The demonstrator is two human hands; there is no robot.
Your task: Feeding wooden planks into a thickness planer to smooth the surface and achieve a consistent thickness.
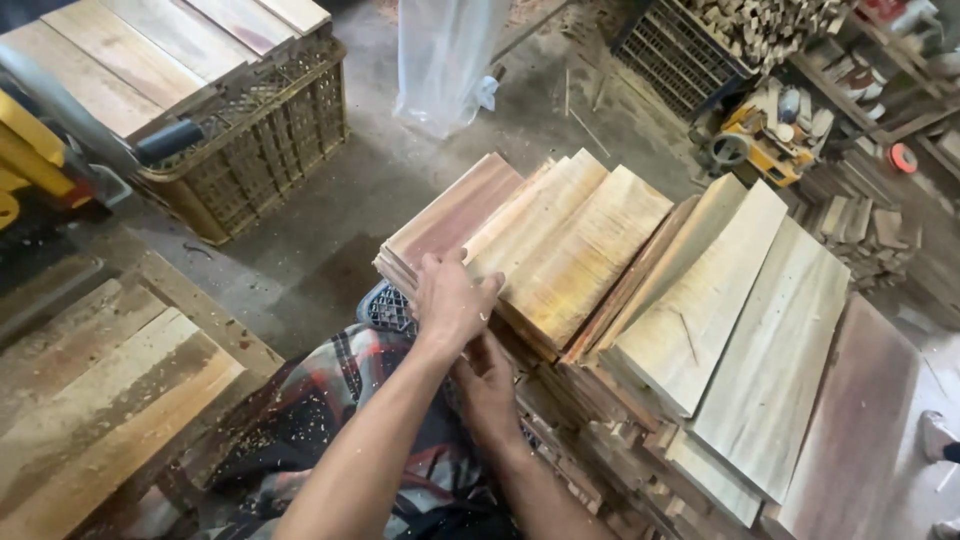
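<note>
Fingers (478,292) of the left hand (452,300) lie half-curled over the near end of a stack of short wooden boards (545,245), gripping the top pieces at their edge, while the right hand (487,385) sits just below and beneath it, pressed up against the underside of the same stack; its fingers are hidden, so how far they close cannot be told.

Starting at the left, a worn wooden bench top (110,400) dusted with sawdust fills the corner, and above it a yellow machine part (30,160) shows at the edge. Beside that stands a brown plastic crate (260,150) with long planks (140,55) laid across its rim. The concrete floor (330,230) lies between the crate and the hands, with a clear plastic bag (440,60) hanging farther back.

In the middle, the boards being handled rest over a dark mesh basket (388,308) at the person's checked-cloth lap (330,410). As a judgement, the sorting looks well under way: several boards are already fanned out in a row to the right, pale ones (700,300) and a reddish one (850,430), yet the held stack is not yet laid down.

Rightward, loose offcuts (870,235), a yellow power tool (760,145) and a black crate of small blocks (700,50) crowd the floor, leaving little room beyond the row.
</note>
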